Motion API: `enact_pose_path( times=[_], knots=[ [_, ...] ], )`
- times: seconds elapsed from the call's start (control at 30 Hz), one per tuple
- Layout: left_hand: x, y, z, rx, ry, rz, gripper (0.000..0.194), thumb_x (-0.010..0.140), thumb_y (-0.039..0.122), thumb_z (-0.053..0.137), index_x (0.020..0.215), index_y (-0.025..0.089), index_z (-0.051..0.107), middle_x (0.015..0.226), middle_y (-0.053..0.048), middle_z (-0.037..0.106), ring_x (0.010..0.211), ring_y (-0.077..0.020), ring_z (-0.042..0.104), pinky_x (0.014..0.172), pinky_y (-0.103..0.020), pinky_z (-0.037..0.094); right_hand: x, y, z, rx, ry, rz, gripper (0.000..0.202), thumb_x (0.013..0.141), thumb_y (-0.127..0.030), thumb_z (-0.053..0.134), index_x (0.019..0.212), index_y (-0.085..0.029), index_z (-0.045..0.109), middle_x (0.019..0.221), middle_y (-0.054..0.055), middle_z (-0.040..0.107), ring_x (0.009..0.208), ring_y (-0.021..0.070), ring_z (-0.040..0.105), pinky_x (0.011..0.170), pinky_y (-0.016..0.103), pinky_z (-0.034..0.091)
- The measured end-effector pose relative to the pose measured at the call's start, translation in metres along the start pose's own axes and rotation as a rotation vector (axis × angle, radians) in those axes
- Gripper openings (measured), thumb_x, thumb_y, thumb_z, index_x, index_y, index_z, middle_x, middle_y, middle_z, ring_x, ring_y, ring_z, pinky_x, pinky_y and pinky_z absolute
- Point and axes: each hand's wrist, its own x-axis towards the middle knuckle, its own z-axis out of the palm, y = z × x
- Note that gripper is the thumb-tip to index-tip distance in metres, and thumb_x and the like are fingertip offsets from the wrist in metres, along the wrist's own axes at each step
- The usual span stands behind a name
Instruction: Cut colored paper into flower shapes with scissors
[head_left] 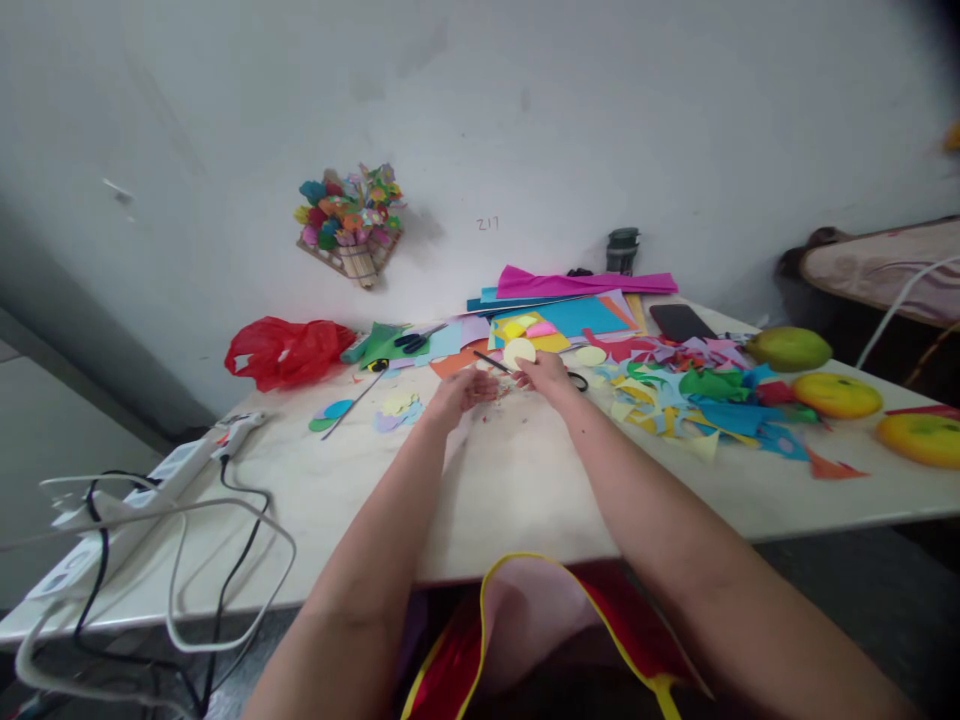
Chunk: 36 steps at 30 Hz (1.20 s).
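Observation:
Near the middle of the white table, my right hand (544, 375) has its fingers closed on a pale yellow paper disc (519, 352). My left hand (466, 388) is just left of it, palm turned inward, fingers stretched out and holding nothing. Small paper bits (510, 390) lie between the two hands. A dark thin stick (491, 361) lies just behind them, and a black scissor handle (578, 381) shows beside my right wrist. Another pale disc (590, 356) rests to the right. Pale yellow and lilac cutouts (399, 410) lie left of my left hand.
Coloured scraps (697, 400) and mangoes (836, 395) cover the right side. Paper sheets (577, 316) and a phone (681, 322) are at the back. A red bag (289, 352), more scissors (418, 340) and a power strip (120, 520) with cables are left.

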Motion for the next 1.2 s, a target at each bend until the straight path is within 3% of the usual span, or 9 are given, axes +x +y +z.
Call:
enact_pose_path(
  times=[0.17, 0.3, 0.4, 0.47, 0.6, 0.67, 0.87, 1.0, 1.2],
  knots=[
    [0.004, 0.022, -0.027, -0.143, 0.335, 0.087, 0.034, 0.091, 0.047, 0.056, 0.081, 0.015, 0.062, 0.088, -0.013, 0.074, 0.077, -0.0172, 0.071, 0.075, -0.029, 0.055, -0.017, -0.007, 0.014, 0.415, -0.275, 0.049, 0.008, 0.093, -0.016, 0.060, 0.095, -0.011, 0.067, 0.082, 0.010, 0.075, 0.060, 0.0133, 0.067, 0.058, 0.023, 0.055],
    [0.006, 0.014, -0.038, -0.161, 0.442, 0.125, 0.037, 0.092, 0.052, 0.049, 0.085, 0.017, 0.060, 0.094, -0.013, 0.075, 0.095, -0.0218, 0.072, 0.082, -0.033, 0.056, -0.044, -0.011, 0.050, 0.641, -0.711, 0.088, 0.010, 0.093, -0.012, 0.058, 0.097, -0.012, 0.068, 0.090, 0.010, 0.076, 0.083, 0.0174, 0.074, 0.080, 0.031, 0.060],
    [0.007, 0.001, -0.042, -0.215, 0.459, 0.101, 0.039, 0.096, 0.049, 0.039, 0.083, 0.019, 0.058, 0.094, -0.013, 0.075, 0.104, -0.0229, 0.071, 0.089, -0.036, 0.055, -0.053, -0.009, 0.072, 0.662, -0.839, 0.182, 0.012, 0.090, -0.009, 0.060, 0.099, -0.012, 0.068, 0.092, 0.010, 0.076, 0.084, 0.0172, 0.074, 0.086, 0.033, 0.059],
    [0.008, -0.006, -0.045, -0.232, 0.456, 0.074, 0.041, 0.099, 0.046, 0.034, 0.080, 0.019, 0.057, 0.093, -0.013, 0.076, 0.103, -0.0214, 0.071, 0.090, -0.035, 0.055, -0.049, -0.006, 0.074, 0.630, -0.748, 0.215, 0.013, 0.089, -0.006, 0.058, 0.097, -0.011, 0.067, 0.092, 0.011, 0.076, 0.083, 0.0173, 0.074, 0.085, 0.033, 0.059],
    [0.014, -0.015, -0.045, -0.115, 0.397, 0.031, 0.046, 0.098, 0.050, 0.038, 0.080, 0.016, 0.061, 0.095, -0.016, 0.075, 0.101, -0.0219, 0.072, 0.092, -0.034, 0.054, -0.025, -0.001, 0.051, 0.378, -0.138, 0.136, 0.012, 0.088, -0.007, 0.058, 0.094, -0.013, 0.067, 0.094, 0.011, 0.076, 0.085, 0.0180, 0.074, 0.079, 0.031, 0.061],
    [0.017, -0.019, -0.043, -0.061, 0.398, 0.072, 0.049, 0.094, 0.058, 0.045, 0.079, 0.015, 0.062, 0.093, -0.018, 0.075, 0.100, -0.0235, 0.072, 0.091, -0.034, 0.054, -0.016, 0.000, 0.038, 0.341, -0.040, 0.133, 0.015, 0.091, -0.012, 0.055, 0.100, -0.012, 0.067, 0.097, 0.013, 0.075, 0.089, 0.0194, 0.074, 0.080, 0.031, 0.060],
    [0.015, -0.022, -0.042, 0.020, 0.418, 0.157, 0.052, 0.088, 0.065, 0.048, 0.080, 0.016, 0.063, 0.095, -0.018, 0.074, 0.098, -0.0263, 0.072, 0.094, -0.041, 0.053, -0.017, -0.003, 0.032, 0.324, -0.037, 0.120, 0.015, 0.093, -0.015, 0.054, 0.101, -0.012, 0.066, 0.092, 0.013, 0.075, 0.081, 0.0187, 0.074, 0.075, 0.030, 0.061],
    [0.018, -0.018, -0.041, 0.352, 0.523, 0.289, 0.042, 0.092, 0.052, 0.043, 0.085, 0.018, 0.067, 0.110, -0.015, 0.073, 0.117, -0.0296, 0.064, 0.105, -0.043, 0.045, -0.021, -0.002, 0.040, 0.343, -0.069, 0.088, 0.017, 0.094, -0.016, 0.052, 0.103, -0.012, 0.066, 0.101, 0.014, 0.075, 0.086, 0.0187, 0.074, 0.078, 0.029, 0.061],
    [0.023, -0.016, -0.033, 0.607, 0.505, 0.166, 0.044, 0.095, 0.051, 0.038, 0.101, 0.020, 0.068, 0.122, -0.017, 0.070, 0.128, -0.0338, 0.057, 0.106, -0.045, 0.042, -0.004, -0.002, 0.047, 0.101, -0.032, -0.064, 0.035, 0.101, -0.022, 0.034, 0.123, -0.015, 0.061, 0.114, 0.012, 0.073, 0.100, 0.0166, 0.071, 0.082, 0.026, 0.057]
  ],
)
